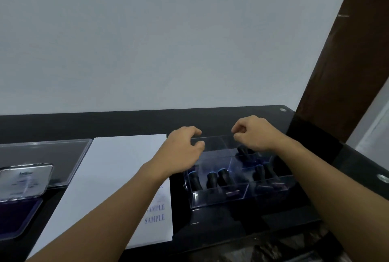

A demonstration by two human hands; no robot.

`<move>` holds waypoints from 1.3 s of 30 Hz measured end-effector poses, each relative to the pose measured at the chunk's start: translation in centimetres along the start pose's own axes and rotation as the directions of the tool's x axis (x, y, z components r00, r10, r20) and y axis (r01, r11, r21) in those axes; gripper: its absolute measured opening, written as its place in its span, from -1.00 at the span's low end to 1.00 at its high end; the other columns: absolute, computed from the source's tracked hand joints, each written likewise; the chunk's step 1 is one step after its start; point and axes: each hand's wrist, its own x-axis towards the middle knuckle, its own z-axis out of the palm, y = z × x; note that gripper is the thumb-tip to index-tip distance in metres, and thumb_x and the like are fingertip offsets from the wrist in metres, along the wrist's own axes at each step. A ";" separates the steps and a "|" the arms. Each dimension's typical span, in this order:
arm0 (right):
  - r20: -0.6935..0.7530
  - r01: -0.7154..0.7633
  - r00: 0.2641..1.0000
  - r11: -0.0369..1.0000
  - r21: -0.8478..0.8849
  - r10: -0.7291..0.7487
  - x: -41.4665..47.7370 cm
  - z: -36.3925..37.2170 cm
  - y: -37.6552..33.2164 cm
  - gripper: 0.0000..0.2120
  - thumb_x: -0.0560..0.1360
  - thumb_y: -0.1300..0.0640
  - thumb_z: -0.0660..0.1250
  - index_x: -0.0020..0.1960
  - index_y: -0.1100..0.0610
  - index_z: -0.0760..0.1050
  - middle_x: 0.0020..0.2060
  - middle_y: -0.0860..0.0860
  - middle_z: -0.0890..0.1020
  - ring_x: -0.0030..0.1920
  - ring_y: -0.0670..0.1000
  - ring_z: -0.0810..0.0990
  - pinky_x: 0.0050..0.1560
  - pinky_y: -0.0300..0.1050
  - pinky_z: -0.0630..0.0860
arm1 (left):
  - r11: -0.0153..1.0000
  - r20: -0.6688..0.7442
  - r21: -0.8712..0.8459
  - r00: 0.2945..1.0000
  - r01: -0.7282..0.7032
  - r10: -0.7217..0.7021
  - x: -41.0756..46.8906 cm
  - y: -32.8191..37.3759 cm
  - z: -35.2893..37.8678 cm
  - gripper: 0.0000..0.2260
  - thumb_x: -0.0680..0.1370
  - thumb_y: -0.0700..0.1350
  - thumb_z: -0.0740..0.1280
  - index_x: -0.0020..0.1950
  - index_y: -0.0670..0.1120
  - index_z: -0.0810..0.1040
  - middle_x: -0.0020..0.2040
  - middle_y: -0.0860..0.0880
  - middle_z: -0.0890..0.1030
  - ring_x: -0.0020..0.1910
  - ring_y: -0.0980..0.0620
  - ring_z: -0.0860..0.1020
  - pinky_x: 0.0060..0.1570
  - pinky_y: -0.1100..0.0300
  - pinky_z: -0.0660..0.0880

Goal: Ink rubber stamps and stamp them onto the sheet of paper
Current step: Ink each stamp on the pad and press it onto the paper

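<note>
Both hands at the clear stamp box, paper to its left.

Left hand (182,149) and right hand (253,133) pinch the clear lid (212,143) over black-handled stamps (212,179) in their box (221,198). Sheet of paper (109,177) reads "SAMPLE" twice; ink pad (19,213) lies open far left.

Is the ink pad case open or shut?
Open: the ink pad case has its lid raised at the back, with the dark purple pad exposed.
</note>
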 end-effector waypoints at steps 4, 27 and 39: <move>0.019 -0.045 0.999 0.998 -0.039 0.046 0.1 0.1 1.8 -0.86 0.58 0.11 0.32 0.09 0.05 0.62 0.02 -0.02 0.64 -0.01 -0.01 0.56 0.00 -0.18 0.46 | 0.997 0.039 0.070 0.999 -0.024 0.021 1.3 0.9 1.7 -0.61 0.56 0.01 0.23 0.39 -0.02 0.41 0.38 0.06 0.44 0.35 0.08 0.38 0.28 0.20 0.30; 0.107 -0.019 0.994 0.999 -0.025 0.022 0.4 0.8 2.8 -0.79 0.54 0.09 0.40 0.15 0.02 0.47 0.04 -0.02 0.54 0.01 0.04 0.55 -0.12 -0.15 0.47 | 0.962 -0.006 0.267 0.998 -0.051 0.055 1.1 0.7 4.4 -0.65 0.55 0.10 0.19 0.32 0.09 0.46 0.39 0.14 0.41 0.41 0.10 0.28 0.44 -0.15 0.10; -0.049 -0.006 0.999 0.992 0.122 0.012 -0.9 -2.2 1.2 -0.74 0.56 -0.09 0.37 0.10 0.07 0.49 -0.07 -0.07 0.56 -0.07 -0.04 0.56 -0.10 -0.12 0.45 | 0.999 -0.046 0.045 0.999 0.001 0.001 -1.3 0.9 0.2 -0.68 0.58 -0.02 0.24 0.33 0.01 0.46 0.33 0.09 0.47 0.26 0.17 0.41 0.17 0.29 0.31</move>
